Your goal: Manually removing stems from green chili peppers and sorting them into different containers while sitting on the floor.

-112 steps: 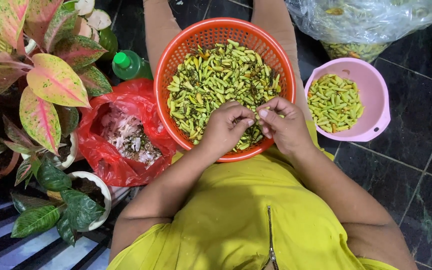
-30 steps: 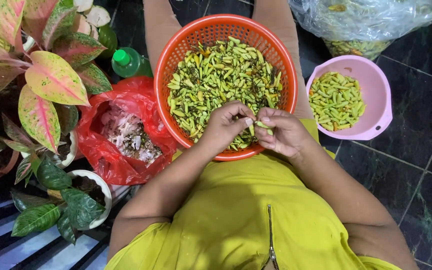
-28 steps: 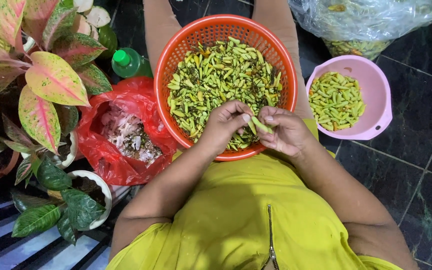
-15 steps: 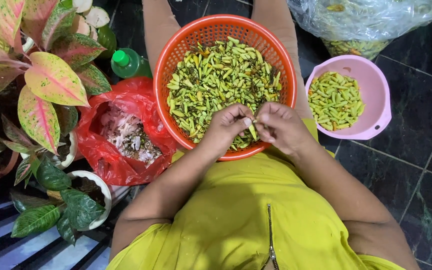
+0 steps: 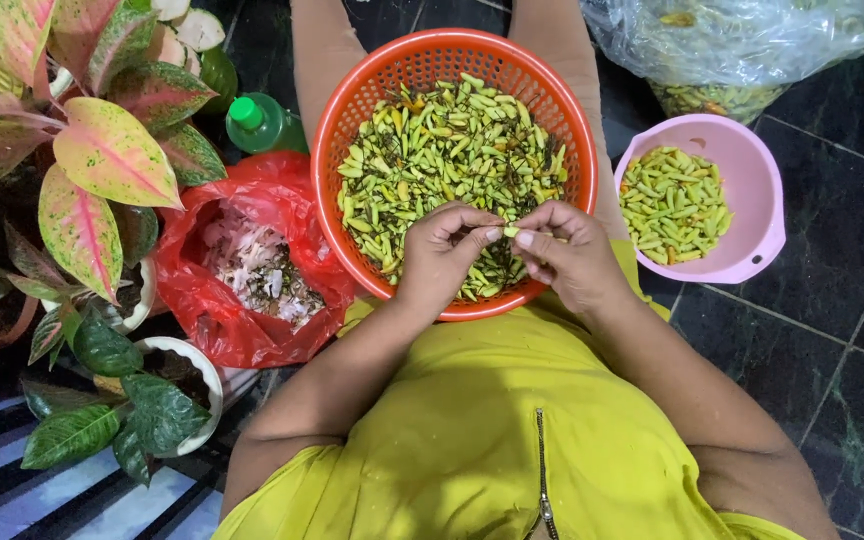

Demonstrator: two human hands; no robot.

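Far left: potted plant with pink-and-green leaves, in white pots; a green bottle stands just behind it.

Next right: red plastic bag, mouth open, holding pale stems and scraps. It touches the left rim of the basket.

Centre: orange basket, round and perforated, set between the person's legs on the dark tiled floor. It is filled with small green chillies, some yellowish, many with stems.

Left hand is over the near edge of the basket, fingers curled, thumb and forefinger pinched on one end of a single small chilli. Right hand meets it from the other side, fingertips pinched on the same chilli. The chilli sits between the two sets of fingertips, just above the heap.

Right: pink bowl on the floor, near the basket but apart from it, holding green chillies that look stemless.

Top right: clear plastic bag, with more chillies showing through it.
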